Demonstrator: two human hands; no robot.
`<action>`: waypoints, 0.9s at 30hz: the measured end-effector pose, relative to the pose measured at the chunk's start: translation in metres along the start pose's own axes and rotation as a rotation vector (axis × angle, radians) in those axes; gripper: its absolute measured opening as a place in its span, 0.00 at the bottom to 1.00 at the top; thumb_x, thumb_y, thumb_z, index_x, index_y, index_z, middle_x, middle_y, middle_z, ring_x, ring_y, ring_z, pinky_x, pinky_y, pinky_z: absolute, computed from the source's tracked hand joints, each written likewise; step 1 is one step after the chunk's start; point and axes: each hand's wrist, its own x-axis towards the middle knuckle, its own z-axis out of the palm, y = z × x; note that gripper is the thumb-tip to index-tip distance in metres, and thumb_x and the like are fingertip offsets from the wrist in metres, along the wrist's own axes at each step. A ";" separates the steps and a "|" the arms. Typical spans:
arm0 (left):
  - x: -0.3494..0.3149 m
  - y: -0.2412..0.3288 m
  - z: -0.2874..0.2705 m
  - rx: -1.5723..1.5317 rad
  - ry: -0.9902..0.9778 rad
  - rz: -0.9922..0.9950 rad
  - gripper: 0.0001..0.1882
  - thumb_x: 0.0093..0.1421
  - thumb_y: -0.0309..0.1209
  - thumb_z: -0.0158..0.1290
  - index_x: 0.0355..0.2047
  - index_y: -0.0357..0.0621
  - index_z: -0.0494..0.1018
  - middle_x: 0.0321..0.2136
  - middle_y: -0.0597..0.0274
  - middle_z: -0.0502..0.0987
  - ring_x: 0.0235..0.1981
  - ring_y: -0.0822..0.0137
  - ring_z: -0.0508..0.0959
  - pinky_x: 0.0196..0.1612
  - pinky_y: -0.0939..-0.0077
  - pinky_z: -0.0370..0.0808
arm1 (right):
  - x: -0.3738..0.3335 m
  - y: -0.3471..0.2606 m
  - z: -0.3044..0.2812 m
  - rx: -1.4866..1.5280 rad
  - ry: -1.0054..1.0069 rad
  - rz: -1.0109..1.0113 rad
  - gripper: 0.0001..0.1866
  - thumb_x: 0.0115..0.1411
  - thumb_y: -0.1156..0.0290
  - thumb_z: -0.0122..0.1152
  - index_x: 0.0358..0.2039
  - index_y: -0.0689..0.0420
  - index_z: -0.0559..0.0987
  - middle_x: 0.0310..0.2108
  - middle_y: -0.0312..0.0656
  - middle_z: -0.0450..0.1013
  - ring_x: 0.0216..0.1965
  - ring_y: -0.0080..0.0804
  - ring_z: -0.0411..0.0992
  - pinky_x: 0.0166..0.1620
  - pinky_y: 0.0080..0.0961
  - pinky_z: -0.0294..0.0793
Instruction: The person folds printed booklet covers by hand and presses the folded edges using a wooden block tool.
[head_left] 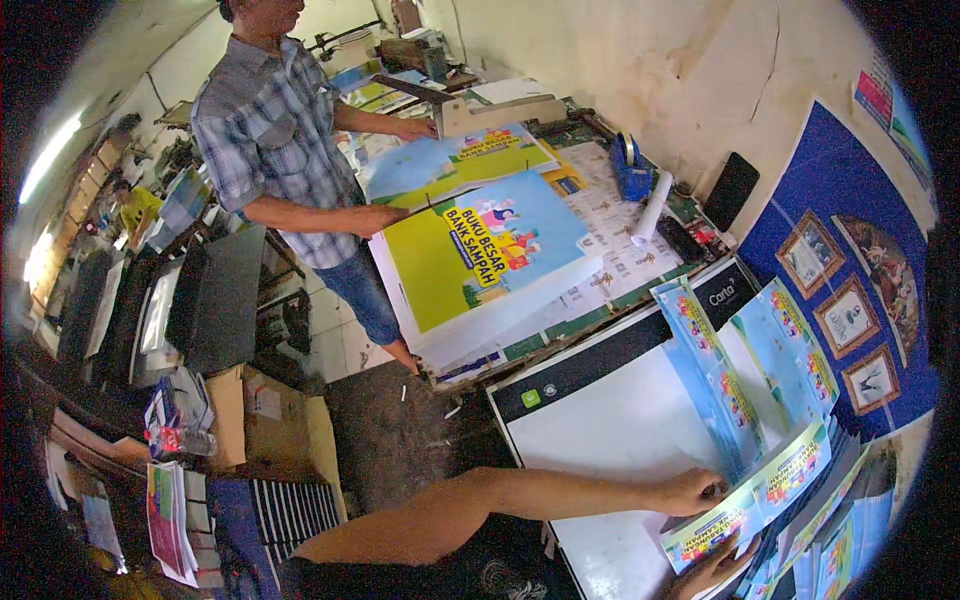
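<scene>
The left hand (pixel 690 492) lay flat on the white table (pixel 610 430), its grip holding down the edge of a colourful printed sheet (pixel 750 505). On the near right, the right hand (pixel 712 570) held that sheet from below, though I could not tell how tightly. It was best to keep the sheet flat and slide it gently so it would not bend.

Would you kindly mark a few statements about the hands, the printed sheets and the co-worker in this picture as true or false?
1. The left hand rests on a blue and yellow printed paper sheet. True.
2. The right hand holds a pair of scissors. False: it touches the underside of the same sheet.
3. A person in a checked shirt stands at the far table. True.
4. The large poster before that person is plain red. False: it is yellow and blue.
5. A rolled white paper tube lies on the far table. True.
</scene>
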 end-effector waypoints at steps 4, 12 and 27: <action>-0.003 -0.007 0.007 -0.042 0.072 -0.052 0.19 0.59 0.35 0.60 0.44 0.35 0.69 0.24 0.50 0.78 0.26 0.62 0.80 0.32 0.64 0.76 | -0.002 -0.002 0.000 0.066 -0.008 0.028 0.34 0.69 0.61 0.59 0.67 0.65 0.58 0.61 0.60 0.63 0.57 0.50 0.69 0.57 0.45 0.74; -0.002 0.005 -0.002 -0.007 -0.043 -0.057 0.14 0.56 0.33 0.62 0.32 0.32 0.75 0.23 0.50 0.79 0.24 0.63 0.80 0.30 0.64 0.76 | -0.002 -0.014 -0.006 -0.067 -0.051 -0.082 0.33 0.68 0.61 0.59 0.65 0.67 0.61 0.61 0.63 0.63 0.59 0.53 0.68 0.58 0.48 0.74; -0.009 0.021 -0.002 0.072 -0.101 -0.016 0.13 0.53 0.30 0.63 0.38 0.39 0.78 0.36 0.47 0.80 0.39 0.53 0.80 0.41 0.60 0.76 | 0.001 0.030 -0.008 -0.044 -0.049 -0.234 0.30 0.72 0.58 0.52 0.66 0.66 0.63 0.64 0.62 0.60 0.64 0.57 0.61 0.62 0.51 0.66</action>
